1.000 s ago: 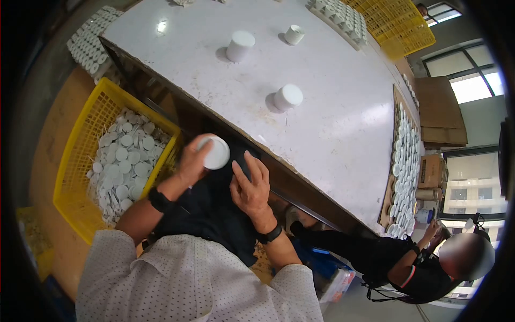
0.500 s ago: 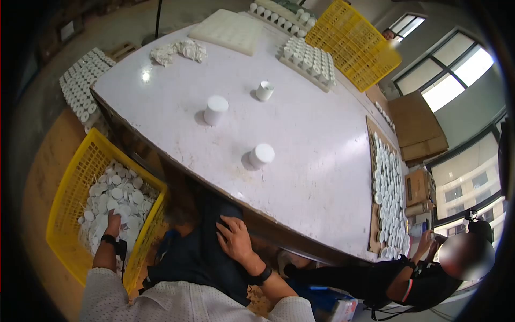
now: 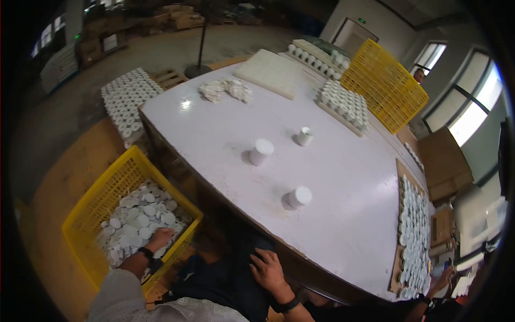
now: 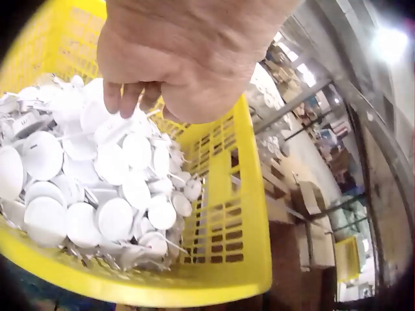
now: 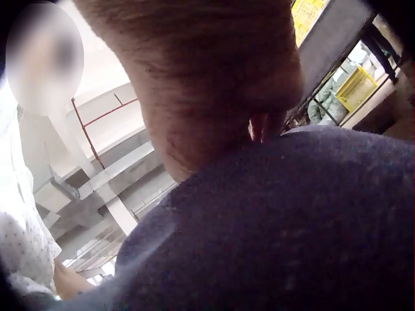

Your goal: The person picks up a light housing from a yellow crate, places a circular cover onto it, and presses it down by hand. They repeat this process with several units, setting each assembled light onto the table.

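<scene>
My left hand (image 3: 160, 239) reaches down into a yellow plastic basket (image 3: 102, 206) at the lower left. Under it lies a heap of white round discs (image 3: 140, 221), some with thin stems or wires. In the left wrist view, bent fingertips (image 4: 128, 98) hang right over the white discs (image 4: 83, 223); I cannot tell whether they pinch one. My right hand (image 3: 268, 271) rests on the dark cloth over my leg, fingers loosely spread. The right wrist view shows the heel of that hand (image 5: 201, 97) against the dark cloth (image 5: 279, 220), with most fingers hidden.
On the white table (image 3: 214, 155) stand two white cylinders (image 3: 261, 152) (image 3: 299, 197) and a small white cup (image 3: 304, 136). Crumpled paper (image 3: 225, 90), a pale board (image 3: 266, 72) and an upright yellow crate (image 3: 383, 86) sit farther back. Rows of white pieces (image 3: 413, 236) line the right edge.
My left hand held a white disc over my lap, then went down into the basket without it, and now lies farther right there. The right hand lowered onto my leg. The view tipped up.
</scene>
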Tool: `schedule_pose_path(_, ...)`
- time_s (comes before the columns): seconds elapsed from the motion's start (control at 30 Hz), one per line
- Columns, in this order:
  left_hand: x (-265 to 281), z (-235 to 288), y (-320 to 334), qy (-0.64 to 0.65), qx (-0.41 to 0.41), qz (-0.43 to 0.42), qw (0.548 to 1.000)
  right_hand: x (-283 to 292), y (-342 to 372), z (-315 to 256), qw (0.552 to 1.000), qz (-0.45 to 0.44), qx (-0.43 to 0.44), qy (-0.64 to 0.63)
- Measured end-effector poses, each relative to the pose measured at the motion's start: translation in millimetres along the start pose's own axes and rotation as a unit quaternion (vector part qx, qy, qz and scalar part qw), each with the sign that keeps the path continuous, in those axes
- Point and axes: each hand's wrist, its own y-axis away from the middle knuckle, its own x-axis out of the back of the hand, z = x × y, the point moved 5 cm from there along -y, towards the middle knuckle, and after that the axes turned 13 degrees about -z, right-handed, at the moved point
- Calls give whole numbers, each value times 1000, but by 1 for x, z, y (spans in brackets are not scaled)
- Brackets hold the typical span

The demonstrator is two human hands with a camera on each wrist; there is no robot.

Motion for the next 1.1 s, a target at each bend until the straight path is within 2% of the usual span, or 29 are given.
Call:
schedule_pose_path(0.03, -28, 21, -5, -115, -48, 10, 992, 2, 2, 1, 1000, -12, -4, 4)
schedule_pose_path(0.07, -60, 71, 14, -72, -40, -28, 996, 3, 2, 3, 1000, -22, -9, 8)
schedule_pose_path(0.1, -82, 120, 29, -116, -33, -68, 990, 3, 4, 5, 999, -35, -11, 10)
schedule_pose_path(0.13, -103, 146, 37, -160, -27, -118, 980, 3, 5, 4, 999, -38, -18, 7)
schedule_pose_path(0.17, -120, 143, 37, -161, -23, -135, 977, 7, 7, 3, 999, -44, -17, 2)
schedule_pose_path(0.23, -158, 161, 35, -140, -271, -148, 941, 15, 15, 4, 999, -46, -19, -3)
schedule_pose_path(0.33, -190, 201, 64, -147, -282, -201, 926, 21, 30, 11, 998, -31, -57, 0)
schedule_pose_path(0.4, -206, 200, 70, -167, -295, -236, 911, 26, 42, 19, 996, -24, -82, 3)
schedule_pose_path(0.47, -211, 198, 73, -185, -216, -243, 928, 30, 52, 27, 996, -6, -94, 4)
schedule_pose_path(0.53, -215, 186, 71, -210, -227, -240, 920, 50, 57, 23, 994, 11, -106, 15)
schedule_pose_path(0.6, -215, 180, 67, -186, -194, -239, 933, 65, 61, 31, 992, 29, -118, 26)
schedule_pose_path(0.7, -213, 172, 65, -168, -188, -234, 939, 72, 79, 51, 980, 91, -174, 23)
schedule_pose_path(0.77, -215, 166, 61, -168, -184, -259, 933, 81, 84, 58, 975, 106, -196, 13)
schedule_pose_path(0.83, -209, 160, 58, -149, -173, -244, 943, 92, 90, 64, 963, 146, -225, -17)
schedule_pose_path(0.93, -205, 159, 58, -183, -175, -258, 932, 103, 106, 81, 948, 210, -239, 19)
schedule_pose_path(1.0, -204, 166, 63, -190, -188, -257, 929, 110, 121, 93, 928, 249, -277, 15)
schedule_pose_path(1.07, -203, 170, 65, -214, -156, -249, 932, 119, 137, 104, 893, 296, -337, -28)
schedule_pose_path(1.1, -204, 171, 62, -218, -151, -253, 930, 121, 149, 116, 875, 311, -371, -4)
